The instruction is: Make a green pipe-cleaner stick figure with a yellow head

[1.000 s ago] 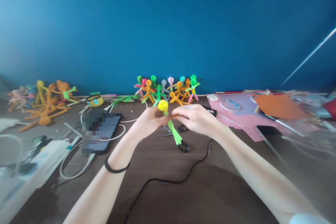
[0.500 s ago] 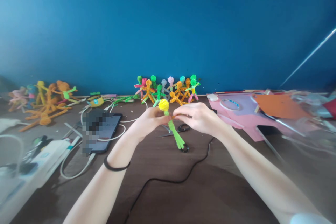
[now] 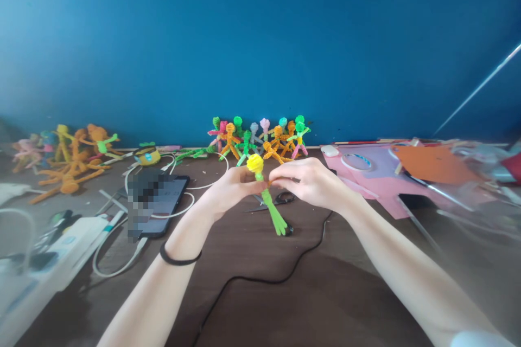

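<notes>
Between my hands is a pipe-cleaner figure (image 3: 273, 210) with a coiled yellow head and green strands fanning downward. My left hand (image 3: 231, 187) is closed, pinching its upper body from the left with thumb and fingers. From the right, the fingertips of my right hand (image 3: 307, 181) are pressed together at the figure's middle, where a small orange bit shows; most of what they pinch is hidden. Scissors (image 3: 285, 198) lie on the table behind the figure, partly covered by it.
Finished pipe-cleaner dolls (image 3: 246, 142) stand along the blue wall, and more lie in a pile (image 3: 71, 165) at left. A phone (image 3: 166, 203), cables and a white power strip (image 3: 65, 252) are on the left. Pink paper (image 3: 388, 192) and orange paper (image 3: 435, 164) lie right.
The figure has shifted and tilted very slightly, its green lower ends moving a little down. Both hands stay almost in place with their pinch unchanged.
</notes>
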{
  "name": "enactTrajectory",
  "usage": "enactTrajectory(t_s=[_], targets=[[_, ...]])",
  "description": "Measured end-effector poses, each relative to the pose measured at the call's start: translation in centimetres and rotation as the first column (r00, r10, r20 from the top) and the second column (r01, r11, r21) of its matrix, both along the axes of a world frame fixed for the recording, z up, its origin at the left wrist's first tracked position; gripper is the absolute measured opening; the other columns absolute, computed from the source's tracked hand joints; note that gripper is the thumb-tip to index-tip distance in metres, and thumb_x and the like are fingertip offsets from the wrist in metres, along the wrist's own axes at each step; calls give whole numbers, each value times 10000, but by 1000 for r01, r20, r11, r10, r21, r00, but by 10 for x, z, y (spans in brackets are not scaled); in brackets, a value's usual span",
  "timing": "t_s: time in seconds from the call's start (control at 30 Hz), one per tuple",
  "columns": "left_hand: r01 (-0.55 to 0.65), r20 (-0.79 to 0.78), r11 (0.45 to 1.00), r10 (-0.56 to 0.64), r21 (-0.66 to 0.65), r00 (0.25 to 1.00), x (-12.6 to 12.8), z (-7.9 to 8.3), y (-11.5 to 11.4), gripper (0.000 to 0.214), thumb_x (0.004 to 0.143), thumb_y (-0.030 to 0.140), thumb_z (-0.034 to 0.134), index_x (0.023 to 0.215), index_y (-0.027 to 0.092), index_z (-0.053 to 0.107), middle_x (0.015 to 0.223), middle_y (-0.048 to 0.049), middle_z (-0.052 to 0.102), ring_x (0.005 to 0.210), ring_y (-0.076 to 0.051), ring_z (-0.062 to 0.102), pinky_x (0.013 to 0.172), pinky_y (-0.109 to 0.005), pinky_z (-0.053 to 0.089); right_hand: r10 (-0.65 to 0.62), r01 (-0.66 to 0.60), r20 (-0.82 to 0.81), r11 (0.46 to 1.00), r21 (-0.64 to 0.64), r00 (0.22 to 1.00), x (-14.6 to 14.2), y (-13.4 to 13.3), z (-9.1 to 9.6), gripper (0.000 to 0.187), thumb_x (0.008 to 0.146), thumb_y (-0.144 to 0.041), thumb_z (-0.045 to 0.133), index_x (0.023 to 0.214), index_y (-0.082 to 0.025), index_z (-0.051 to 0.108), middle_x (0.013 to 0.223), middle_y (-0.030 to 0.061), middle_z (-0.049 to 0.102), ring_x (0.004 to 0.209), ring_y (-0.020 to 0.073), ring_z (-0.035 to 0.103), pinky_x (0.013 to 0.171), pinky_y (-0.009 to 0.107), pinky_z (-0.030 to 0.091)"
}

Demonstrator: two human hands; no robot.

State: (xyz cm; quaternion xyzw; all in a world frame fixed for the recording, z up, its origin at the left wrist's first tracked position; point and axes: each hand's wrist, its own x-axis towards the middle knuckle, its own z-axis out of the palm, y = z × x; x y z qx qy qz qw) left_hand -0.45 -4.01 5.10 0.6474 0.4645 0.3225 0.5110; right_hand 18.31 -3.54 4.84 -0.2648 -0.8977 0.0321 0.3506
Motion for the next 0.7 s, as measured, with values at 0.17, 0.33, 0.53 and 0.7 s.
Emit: enactTrajectory(t_s=[0.17, 0.33, 0.53, 0.7], targets=[[8, -3, 1000, -8, 1, 1000, 1, 1, -1, 163, 650, 311, 675, 718, 167, 643, 694, 14, 624, 652, -116, 521, 618, -223, 383, -1, 0, 25, 1000, 15, 1000, 1, 0, 0, 157, 837, -145, 516, 810, -170, 669, 805, 20, 708, 684, 130, 634, 636, 227, 466], [5, 31, 1000, -4, -22, 1000, 3, 4, -2, 151, 656, 307, 656, 662, 163, 609, 627, 30, 572, 588, -100, 484, 582, -225, 366, 8, -9, 25, 999, 41, 1000, 1, -2, 3, 142, 830, -143, 530, 805, -161, 669, 814, 26, 707, 693, 129, 634, 640, 220, 466], [22, 3, 999, -22, -39, 1000, 2, 4, -2, 219, 670, 329, 636, 767, 133, 624, 717, 6, 583, 641, -107, 479, 607, -232, 353, 19, -19, 56, 1000, -10, 998, 1, -4, 5, 148, 830, -129, 525, 835, -151, 671, 831, 33, 707, 709, 127, 633, 658, 215, 458], [38, -48, 999, -40, -32, 998, 2, 5, -3, 174, 682, 312, 609, 725, 143, 608, 656, 29, 541, 589, -91, 437, 582, -231, 335, 17, -12, 71, 997, -71, 997, 1, -6, 7, 168, 840, -131, 504, 833, -159, 669, 825, 28, 702, 698, 123, 621, 650, 222, 444]])
